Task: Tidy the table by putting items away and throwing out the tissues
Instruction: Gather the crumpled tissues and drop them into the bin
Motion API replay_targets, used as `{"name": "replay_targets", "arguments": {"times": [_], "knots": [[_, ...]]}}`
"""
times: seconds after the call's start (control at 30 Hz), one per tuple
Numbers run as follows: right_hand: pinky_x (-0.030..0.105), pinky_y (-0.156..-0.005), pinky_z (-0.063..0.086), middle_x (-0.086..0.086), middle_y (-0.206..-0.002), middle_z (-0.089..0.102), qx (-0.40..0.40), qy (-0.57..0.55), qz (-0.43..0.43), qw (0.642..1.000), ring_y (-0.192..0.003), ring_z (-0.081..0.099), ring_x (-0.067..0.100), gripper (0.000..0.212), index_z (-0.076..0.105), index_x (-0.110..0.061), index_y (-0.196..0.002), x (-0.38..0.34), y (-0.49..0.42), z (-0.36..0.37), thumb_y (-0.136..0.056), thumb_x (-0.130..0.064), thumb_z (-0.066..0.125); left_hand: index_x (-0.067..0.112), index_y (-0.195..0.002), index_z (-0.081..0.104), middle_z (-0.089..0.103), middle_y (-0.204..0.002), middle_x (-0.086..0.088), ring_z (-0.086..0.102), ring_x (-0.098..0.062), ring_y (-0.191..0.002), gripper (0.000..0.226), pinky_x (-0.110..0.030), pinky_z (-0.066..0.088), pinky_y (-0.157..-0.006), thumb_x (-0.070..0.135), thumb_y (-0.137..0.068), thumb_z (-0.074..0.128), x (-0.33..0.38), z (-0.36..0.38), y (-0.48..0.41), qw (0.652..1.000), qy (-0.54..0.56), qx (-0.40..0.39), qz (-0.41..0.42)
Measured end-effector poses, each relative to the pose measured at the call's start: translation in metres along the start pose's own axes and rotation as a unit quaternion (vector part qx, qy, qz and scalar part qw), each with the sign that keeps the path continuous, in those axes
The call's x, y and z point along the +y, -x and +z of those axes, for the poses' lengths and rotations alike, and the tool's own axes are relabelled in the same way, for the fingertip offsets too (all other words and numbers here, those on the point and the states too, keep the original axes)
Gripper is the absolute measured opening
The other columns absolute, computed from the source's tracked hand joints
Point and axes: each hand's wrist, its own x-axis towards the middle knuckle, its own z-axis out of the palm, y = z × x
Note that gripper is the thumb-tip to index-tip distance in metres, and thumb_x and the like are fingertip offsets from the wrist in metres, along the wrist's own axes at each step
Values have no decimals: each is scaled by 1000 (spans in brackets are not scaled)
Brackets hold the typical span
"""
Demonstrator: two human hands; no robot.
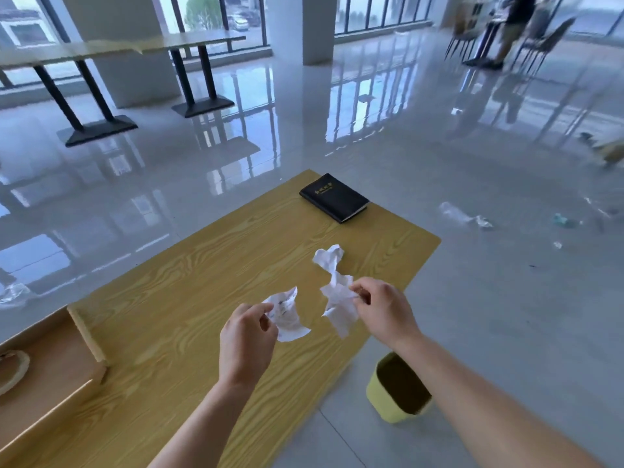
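Note:
My left hand pinches a crumpled white paper with faint print above the wooden table. My right hand pinches a crumpled white tissue just to the right of it. Another crumpled tissue lies on the table beyond my hands. A black notebook rests near the table's far corner. A yellow-green waste bin stands on the floor beside the table's right edge, below my right forearm.
A cardboard box with a tape roll inside sits on the table's left end. Litter, including a plastic bottle, lies on the glossy floor to the right. Other tables stand at the back left; a person stands by chairs at the far right.

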Motion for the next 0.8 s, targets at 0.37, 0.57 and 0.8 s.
{"name": "replay_targets", "arguments": {"times": [0.37, 0.57, 0.8], "knots": [[35, -80, 53, 2, -99, 74, -4, 6, 84, 996, -94, 65, 24, 18, 70, -17, -105, 169, 10, -85, -89, -15, 62, 13, -108, 74, 67, -89, 2, 55, -14, -75, 30, -26, 41, -69, 2, -82, 62, 128, 139, 32, 998, 10, -57, 38], [32, -76, 52, 1, -101, 73, -27, 14, 138, 990, -93, 65, 22, 18, 69, -17, -106, 238, 12, -97, -90, -15, 60, 14, -105, 75, 65, -87, 5, 54, -9, -74, 30, -14, 37, -65, 1, -80, 65, 155, 198, 48, 991, 8, -124, 48], [31, -73, 49, 2, -96, 73, -34, 32, 226, 973, -91, 64, 27, 20, 71, -17, -101, 302, 10, -58, -87, -11, 58, 19, -115, 71, 67, -96, 6, 58, -4, -77, 31, -7, 47, -70, 11, -85, 70, 142, 285, 59, 962, -8, -258, 92]]}}
